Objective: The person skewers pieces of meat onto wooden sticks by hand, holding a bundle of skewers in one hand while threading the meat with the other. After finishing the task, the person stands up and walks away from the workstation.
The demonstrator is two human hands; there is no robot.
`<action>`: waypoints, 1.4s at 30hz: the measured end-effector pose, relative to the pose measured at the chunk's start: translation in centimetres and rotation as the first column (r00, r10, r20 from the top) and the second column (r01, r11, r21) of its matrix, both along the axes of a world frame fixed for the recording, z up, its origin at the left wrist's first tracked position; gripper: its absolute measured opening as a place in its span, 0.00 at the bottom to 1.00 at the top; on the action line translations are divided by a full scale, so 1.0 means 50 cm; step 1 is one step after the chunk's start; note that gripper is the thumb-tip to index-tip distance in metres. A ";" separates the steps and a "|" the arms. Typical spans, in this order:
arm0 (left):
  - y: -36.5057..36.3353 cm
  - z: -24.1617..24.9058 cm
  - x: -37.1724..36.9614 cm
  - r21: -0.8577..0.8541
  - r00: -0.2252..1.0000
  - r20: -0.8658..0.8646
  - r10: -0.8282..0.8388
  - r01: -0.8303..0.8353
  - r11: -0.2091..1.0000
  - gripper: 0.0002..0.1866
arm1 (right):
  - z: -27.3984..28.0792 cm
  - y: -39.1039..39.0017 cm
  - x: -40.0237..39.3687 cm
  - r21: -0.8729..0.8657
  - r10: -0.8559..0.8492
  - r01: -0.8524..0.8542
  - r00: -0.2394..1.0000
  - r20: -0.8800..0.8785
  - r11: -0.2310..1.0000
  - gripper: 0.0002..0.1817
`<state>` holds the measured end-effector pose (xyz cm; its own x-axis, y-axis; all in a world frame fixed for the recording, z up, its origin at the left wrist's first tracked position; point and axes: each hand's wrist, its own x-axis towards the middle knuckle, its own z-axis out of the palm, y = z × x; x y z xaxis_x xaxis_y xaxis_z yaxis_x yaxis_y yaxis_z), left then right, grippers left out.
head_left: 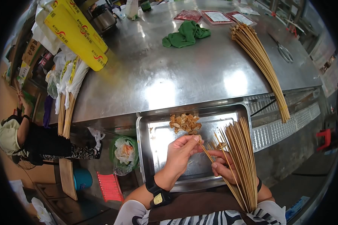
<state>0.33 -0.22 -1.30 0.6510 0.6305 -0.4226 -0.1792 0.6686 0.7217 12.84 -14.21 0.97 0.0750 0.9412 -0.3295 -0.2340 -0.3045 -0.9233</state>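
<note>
My left hand [181, 153] is closed in a pinch over the metal tray, its fingertips on a small brown food piece [200, 141] at the tip of a bamboo skewer. My right hand [226, 167] is closed around thin bamboo skewers, one of them pointing toward the left fingertips. A thick bundle of bamboo skewers [244, 157] leans along the right wrist and over the tray's right side, hiding part of that hand. Near the tray's far edge lies a pile of brown food pieces [184, 123]. The shallow metal tray [154, 150] sits in front of me.
On the steel table [139, 75] are a green cloth [186, 34], another skewer bundle [261, 56], scissors [284, 52] and red packets [216, 17]. Yellow film rolls [77, 35] stand left, above wrapped skewers [68, 99]. A person [24, 138] is at far left. A bagged bin [124, 153] stands beside the tray.
</note>
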 end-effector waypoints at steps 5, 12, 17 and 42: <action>-0.004 -0.006 0.005 0.042 0.999 0.000 0.034 -0.034 0.999 0.07 | 0.009 0.004 -0.003 -0.023 -0.025 0.026 0.999 0.022 0.999 0.24; -0.021 -0.019 0.012 0.313 0.995 0.023 0.093 -0.096 0.945 0.07 | -0.001 -0.002 -0.006 0.045 -0.079 0.076 0.996 0.051 0.996 0.24; -0.029 -0.029 0.007 0.508 0.994 -0.006 0.109 -0.091 0.856 0.07 | 0.003 -0.002 -0.007 0.048 -0.079 0.076 0.996 0.046 0.996 0.24; -0.022 -0.021 0.004 -0.102 0.970 0.239 0.056 -0.032 0.994 0.07 | 0.002 -0.002 -0.007 0.131 -0.028 0.030 0.999 -0.018 0.991 0.24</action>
<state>0.53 -1.31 -2.33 0.7137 0.6246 -0.3171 -0.3704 0.7208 0.5859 12.50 -14.31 1.07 0.0983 0.9738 -0.2050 -0.2557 -0.1743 -0.9509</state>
